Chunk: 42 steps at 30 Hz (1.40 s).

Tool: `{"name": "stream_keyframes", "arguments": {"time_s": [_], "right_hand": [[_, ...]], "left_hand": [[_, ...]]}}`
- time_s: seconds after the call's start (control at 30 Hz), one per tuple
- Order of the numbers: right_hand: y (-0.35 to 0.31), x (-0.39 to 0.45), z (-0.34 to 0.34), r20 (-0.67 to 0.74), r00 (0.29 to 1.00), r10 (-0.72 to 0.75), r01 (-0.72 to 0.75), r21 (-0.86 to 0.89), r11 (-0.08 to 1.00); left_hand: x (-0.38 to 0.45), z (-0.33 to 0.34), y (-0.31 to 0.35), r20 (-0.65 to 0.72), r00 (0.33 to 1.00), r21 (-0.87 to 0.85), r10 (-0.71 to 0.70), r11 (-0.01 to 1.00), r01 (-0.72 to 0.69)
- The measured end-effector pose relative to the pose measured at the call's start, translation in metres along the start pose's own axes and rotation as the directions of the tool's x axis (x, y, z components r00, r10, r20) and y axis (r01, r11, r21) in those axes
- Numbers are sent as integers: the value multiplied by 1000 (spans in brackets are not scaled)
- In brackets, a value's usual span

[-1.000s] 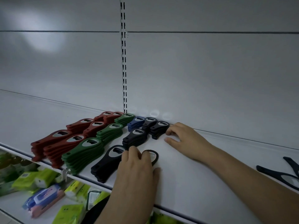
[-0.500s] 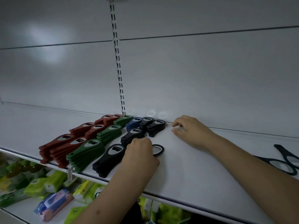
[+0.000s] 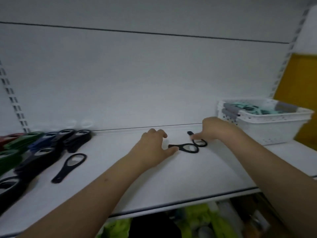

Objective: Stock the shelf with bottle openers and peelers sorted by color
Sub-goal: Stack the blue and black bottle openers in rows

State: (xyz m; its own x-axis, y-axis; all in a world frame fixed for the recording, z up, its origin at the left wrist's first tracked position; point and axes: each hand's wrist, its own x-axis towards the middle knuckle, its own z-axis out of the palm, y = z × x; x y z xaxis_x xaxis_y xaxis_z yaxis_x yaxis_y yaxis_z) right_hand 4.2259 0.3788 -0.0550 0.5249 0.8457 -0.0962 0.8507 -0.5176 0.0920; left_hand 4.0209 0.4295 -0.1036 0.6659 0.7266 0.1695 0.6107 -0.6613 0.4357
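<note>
Both my hands are out over the white shelf [image 3: 214, 172] near the middle of the frame. My left hand [image 3: 151, 148] sits centre frame with the fingers loosely bent; its thumb tip touches the handle end of one slim black opener [image 3: 186, 148] that lies flat with its ring to the right. I cannot tell whether that is a true pinch or only a touch. My right hand [image 3: 211, 128], just right of centre, has its fingers curled down onto a second slim black opener [image 3: 199, 142], whose ring overlaps the first one's ring; the fingertips press on it, and a short dark end pokes out above them.

A third slim black opener [image 3: 70, 166] lies alone in the lower left, ring up and to the right, handle toward the shelf edge, touched by neither hand.

Along the left edge are the stacked thick openers, blurred: black stacks [image 3: 75, 140], four that I can count, one blue stack [image 3: 42, 141], green stacks [image 3: 22, 141] and a red stack [image 3: 10, 136] cut off by the frame, so their number is unclear.

At the right, against the back panel [image 3: 137, 74], stand two nested white perforated baskets [image 3: 267, 127] holding pale teal items [image 3: 253, 109] I cannot count. Below the shelf edge, at the bottom, yellow-green packets [image 3: 200, 219] show on a lower level
</note>
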Motion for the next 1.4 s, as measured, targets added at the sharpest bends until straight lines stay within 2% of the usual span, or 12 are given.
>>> {"name": "stream_keyframes", "arguments": {"time_s": [0.1,0.2,0.27,0.4,0.53,0.63,0.83,0.97,1.1,1.2,1.3,1.4], "right_hand": [[0,-3,12,58,998,5,-6,17,1000],[-1,0,12,75,997,19,-28,122,992],[3,6,15,99,995,-5,-23,280,960],[7,11,29,-85,996,-9,71,765,641],[13,5,28,-228,973,18,215,937,276],[17,-2,27,-266,964,-21,261,921,288],[-8,0,52,-209,960,-185,278,786,552],[-10,0,51,-197,953,-230,293,788,541],[-14,0,47,-146,962,-229,252,798,547],[-18,-1,38,-20,969,-245,135,875,465],[-37,-5,23,172,901,-398,-73,965,251],[-76,-10,11,171,863,-475,-112,982,150]], "left_hand": [[30,17,-3,96,995,30,-18,999,15],[31,19,-13,57,998,-112,42,993,-35],[26,15,-19,-2,997,-192,79,978,-78],[23,9,-28,-66,996,-345,53,936,-72],[24,9,-30,-81,997,-393,8,918,-40],[23,9,-30,-80,997,-402,10,915,-42],[24,8,-29,-94,996,-354,-13,935,-22],[24,7,-32,-133,990,-354,-38,935,-12],[22,4,-32,-152,986,-479,-70,878,-12],[14,-10,-32,-159,983,-566,-96,824,-12],[-4,-31,-44,-220,965,-629,-142,777,-29],[-33,-50,-65,-266,937,-607,-227,794,19]]}}
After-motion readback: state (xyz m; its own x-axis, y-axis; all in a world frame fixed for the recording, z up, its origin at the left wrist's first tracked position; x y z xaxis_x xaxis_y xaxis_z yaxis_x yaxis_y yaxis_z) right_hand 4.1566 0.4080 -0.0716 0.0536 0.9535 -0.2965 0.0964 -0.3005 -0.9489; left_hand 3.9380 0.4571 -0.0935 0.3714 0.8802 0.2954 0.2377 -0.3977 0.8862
